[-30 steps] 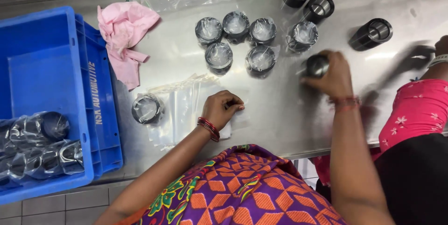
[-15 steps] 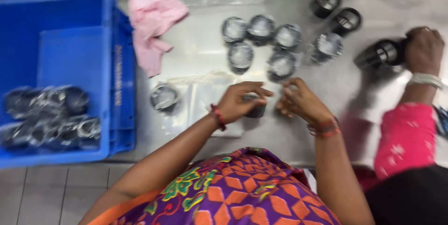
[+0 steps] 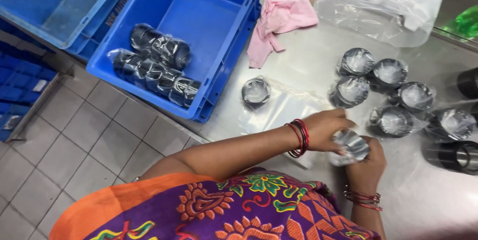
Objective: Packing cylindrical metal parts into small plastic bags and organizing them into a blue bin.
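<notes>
Grey floor tiles run under a steel surface (image 3: 308, 65) that fills the right of my view. I see my left hand (image 3: 326, 130), red bangles at the wrist, and my right hand (image 3: 366, 168) closed together around one dark metal cylinder in a clear plastic bag (image 3: 350, 146), held just above the surface near its front edge. The left hand covers it from above, the right cups it from below, and I cannot tell how far the bag is drawn over it.

Just beside the left hand lies a flat stack of empty clear bags (image 3: 279, 110), with one bagged cylinder (image 3: 256, 91) standing at its far end. To the right, five more wrapped cylinders (image 3: 386, 88) stand close together in a cluster, and two bare dark cylinders (image 3: 460, 155) lie at the right edge.

A pink cloth (image 3: 279, 21) lies crumpled further back, near a large crumpled plastic sheet (image 3: 378, 6). On the left, a blue crate (image 3: 209, 26) holds a row of wrapped cylinders (image 3: 154, 65) along its near side; a second blue crate (image 3: 64, 1) sits beyond it.
</notes>
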